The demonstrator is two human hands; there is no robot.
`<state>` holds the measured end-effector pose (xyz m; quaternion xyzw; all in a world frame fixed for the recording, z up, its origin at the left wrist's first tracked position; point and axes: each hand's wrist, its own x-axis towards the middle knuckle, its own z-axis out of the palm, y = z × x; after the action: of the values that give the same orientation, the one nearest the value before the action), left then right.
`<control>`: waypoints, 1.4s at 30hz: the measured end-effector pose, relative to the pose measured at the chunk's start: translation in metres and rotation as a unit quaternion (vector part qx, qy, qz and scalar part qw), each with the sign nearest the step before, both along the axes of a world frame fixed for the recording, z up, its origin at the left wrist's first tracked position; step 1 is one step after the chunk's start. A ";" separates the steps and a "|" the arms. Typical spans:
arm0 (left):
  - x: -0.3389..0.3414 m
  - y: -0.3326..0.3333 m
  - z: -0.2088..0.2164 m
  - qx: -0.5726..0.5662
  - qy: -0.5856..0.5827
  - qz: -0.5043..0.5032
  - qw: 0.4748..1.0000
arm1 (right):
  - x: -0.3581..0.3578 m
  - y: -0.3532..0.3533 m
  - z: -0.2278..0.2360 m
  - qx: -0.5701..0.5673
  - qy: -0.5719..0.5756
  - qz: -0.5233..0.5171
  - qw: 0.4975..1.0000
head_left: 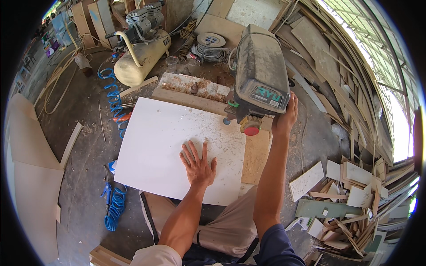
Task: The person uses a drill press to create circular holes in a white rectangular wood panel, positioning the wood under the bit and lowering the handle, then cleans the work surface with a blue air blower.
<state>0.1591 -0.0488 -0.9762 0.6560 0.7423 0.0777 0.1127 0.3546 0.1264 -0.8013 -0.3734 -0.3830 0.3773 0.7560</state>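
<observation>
One white board (164, 148), long axis left-to-right

A plain white rectangular panel (153, 148) lies flat, light crumbs of debris scattered mostly over its right half. Its right edge stops short of the right edge of the tan wooden bench (257, 153), leaving a strip of bench bare alongside. At the bench's far right corner rises the drill press (259, 66), its long dark housing coated in dust, with a red round button low on the front; its head overhangs the panel's far right corner.
</observation>
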 end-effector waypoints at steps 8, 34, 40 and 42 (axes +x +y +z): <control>0.000 0.000 -0.001 0.002 0.001 0.000 1.000 | 0.004 -0.002 -0.005 0.013 0.010 0.026 1.000; 0.004 0.002 0.007 0.005 -0.016 -0.019 1.000 | 0.093 0.157 -0.047 -0.042 -0.359 -0.116 0.925; -0.006 -0.002 -0.001 0.011 0.007 -0.013 1.000 | 0.059 0.112 -0.036 -0.062 -0.232 -0.063 0.969; -0.007 -0.002 -0.001 0.012 0.007 -0.012 1.000 | 0.042 0.081 -0.023 -0.058 -0.224 -0.065 0.971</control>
<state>0.1518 -0.0507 -0.9771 0.6668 0.7340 0.0805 0.1005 0.3967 0.2072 -0.8248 -0.5157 -0.4954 0.2554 0.6507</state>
